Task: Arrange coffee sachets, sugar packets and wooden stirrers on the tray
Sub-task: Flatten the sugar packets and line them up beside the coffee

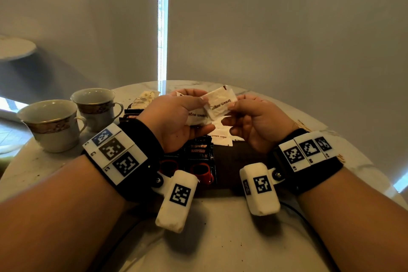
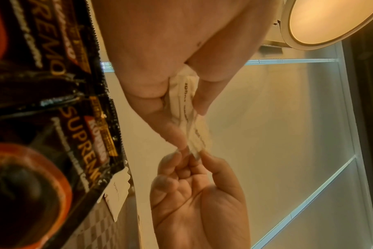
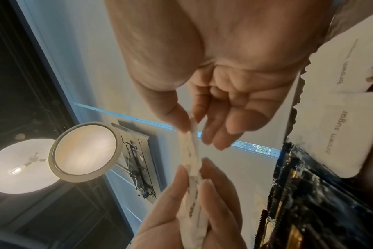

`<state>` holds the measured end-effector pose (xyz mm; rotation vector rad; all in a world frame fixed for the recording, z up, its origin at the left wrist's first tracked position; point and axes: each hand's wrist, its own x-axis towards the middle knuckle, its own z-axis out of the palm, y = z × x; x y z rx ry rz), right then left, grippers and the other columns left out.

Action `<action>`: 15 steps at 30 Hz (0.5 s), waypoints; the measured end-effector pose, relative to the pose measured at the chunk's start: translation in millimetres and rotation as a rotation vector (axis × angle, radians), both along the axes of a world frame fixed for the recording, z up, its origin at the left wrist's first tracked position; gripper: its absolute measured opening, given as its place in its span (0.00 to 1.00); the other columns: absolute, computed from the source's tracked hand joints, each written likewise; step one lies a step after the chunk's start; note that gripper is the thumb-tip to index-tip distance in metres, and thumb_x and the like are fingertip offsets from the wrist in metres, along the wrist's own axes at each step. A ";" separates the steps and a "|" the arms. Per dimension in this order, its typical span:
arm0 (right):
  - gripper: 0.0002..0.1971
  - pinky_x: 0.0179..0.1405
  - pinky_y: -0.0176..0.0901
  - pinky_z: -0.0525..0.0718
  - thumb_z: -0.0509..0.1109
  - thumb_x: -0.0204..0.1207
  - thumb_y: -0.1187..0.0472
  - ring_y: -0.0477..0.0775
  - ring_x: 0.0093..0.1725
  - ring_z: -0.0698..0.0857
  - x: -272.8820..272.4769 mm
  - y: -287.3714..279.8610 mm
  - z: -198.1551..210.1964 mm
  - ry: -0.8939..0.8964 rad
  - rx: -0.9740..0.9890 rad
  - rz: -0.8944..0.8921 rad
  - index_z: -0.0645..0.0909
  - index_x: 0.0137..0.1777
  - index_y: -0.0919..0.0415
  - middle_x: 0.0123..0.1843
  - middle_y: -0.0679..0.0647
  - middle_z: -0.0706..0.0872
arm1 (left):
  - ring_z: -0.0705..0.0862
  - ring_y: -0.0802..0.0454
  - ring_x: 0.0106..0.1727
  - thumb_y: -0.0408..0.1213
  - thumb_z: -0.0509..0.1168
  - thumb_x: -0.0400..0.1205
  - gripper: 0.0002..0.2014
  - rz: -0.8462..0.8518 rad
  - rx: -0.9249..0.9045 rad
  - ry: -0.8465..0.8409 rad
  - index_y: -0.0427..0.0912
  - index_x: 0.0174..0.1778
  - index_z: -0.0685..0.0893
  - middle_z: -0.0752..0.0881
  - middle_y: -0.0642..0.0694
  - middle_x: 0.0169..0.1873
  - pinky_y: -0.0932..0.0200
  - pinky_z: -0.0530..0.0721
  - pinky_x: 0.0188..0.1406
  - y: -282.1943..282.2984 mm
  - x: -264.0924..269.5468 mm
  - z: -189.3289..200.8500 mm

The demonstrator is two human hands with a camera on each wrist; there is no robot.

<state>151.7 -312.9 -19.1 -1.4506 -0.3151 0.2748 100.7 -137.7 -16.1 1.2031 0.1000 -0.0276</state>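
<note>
Sugar packets (image 1: 217,104) above tray (image 1: 238,157), pinched between left hand (image 1: 176,117), right hand (image 1: 258,121)

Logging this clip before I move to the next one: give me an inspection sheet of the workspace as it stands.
Surface: round marble table, dark tray in the middle.
Job's things: Kopiko coffee sachets and brown sugar packets lie on the tray; more sugar packets in hand; stirrers partly visible at the right edge, unclear.
Clutter: two gold-banded teacups, wrapped items behind them.
Hands: left hand grips a bunch of sugar packets; right hand pinches one packet from it.
Cables: dark cable across the near table edge.
Surroundings: grey blinds with a bright gap; a ceiling lamp.
</note>
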 end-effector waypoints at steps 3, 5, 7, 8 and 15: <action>0.03 0.27 0.40 0.82 0.64 0.81 0.69 0.54 0.36 0.88 1.6 -0.3 1.1 0.021 0.117 -0.057 0.77 0.48 0.63 0.39 0.58 0.89 | 0.92 0.38 0.50 0.28 0.65 0.87 0.07 0.002 -0.019 0.010 0.42 0.56 0.84 0.87 0.34 0.58 0.52 0.90 0.30 0.0 -0.6 0.8; 0.04 0.28 0.40 0.82 0.64 0.81 0.69 0.54 0.35 0.88 2.9 -0.6 1.1 0.027 0.154 -0.100 0.78 0.46 0.61 0.36 0.56 0.89 | 0.92 0.42 0.45 0.26 0.64 0.87 0.09 0.008 -0.016 0.008 0.43 0.57 0.84 0.86 0.36 0.57 0.54 0.90 0.29 0.1 -1.3 1.3; 0.05 0.28 0.40 0.82 0.65 0.82 0.67 0.52 0.33 0.88 3.6 0.2 0.1 0.026 0.150 -0.112 0.78 0.46 0.60 0.34 0.54 0.88 | 0.90 0.48 0.37 0.24 0.61 0.87 0.12 0.016 -0.008 0.013 0.44 0.57 0.85 0.84 0.38 0.54 0.58 0.87 0.26 0.0 -1.8 1.9; 0.04 0.27 0.39 0.82 0.65 0.82 0.67 0.51 0.34 0.88 3.9 0.6 0.1 0.027 0.152 -0.101 0.79 0.47 0.60 0.35 0.54 0.88 | 0.88 0.49 0.36 0.23 0.60 0.87 0.14 0.020 -0.001 0.019 0.44 0.56 0.85 0.83 0.39 0.52 0.60 0.84 0.25 0.0 -1.9 2.1; 0.16 0.38 0.50 0.90 0.67 0.80 0.70 0.59 0.45 0.91 -3.7 6.9 0.3 0.005 0.173 0.042 0.81 0.67 0.72 0.50 0.65 0.90 | 0.81 0.53 0.35 0.40 0.74 0.78 0.17 -0.088 0.060 0.028 0.40 0.61 0.84 0.86 0.42 0.44 0.62 0.75 0.28 -0.6 -5.4 0.4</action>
